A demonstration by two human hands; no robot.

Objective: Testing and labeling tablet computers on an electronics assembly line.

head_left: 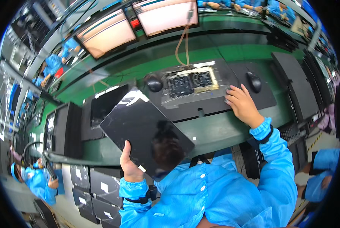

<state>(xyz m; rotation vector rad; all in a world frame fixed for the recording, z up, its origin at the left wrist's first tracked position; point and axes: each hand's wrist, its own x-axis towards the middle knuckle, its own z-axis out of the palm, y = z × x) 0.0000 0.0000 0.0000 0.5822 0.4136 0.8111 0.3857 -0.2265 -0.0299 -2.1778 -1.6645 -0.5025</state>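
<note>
In the head view, the black panel [139, 125] is nearer the person than the taped frame [216, 79] and to its left, raised above the bench edge. The left hand [131, 163] has it, thumb on the face by the lower-left long edge; the other fingers are hidden underneath, so how far they close cannot be told. The panel's long axis slants — its far-left end points away from the frame, its near-right end toward the person's body. The right hand [245, 105] is well apart from the panel, just right of the frame — fingers loosely spread at the black mat [230, 102], nothing visible in them; whether they touch it is unclear.
</note>
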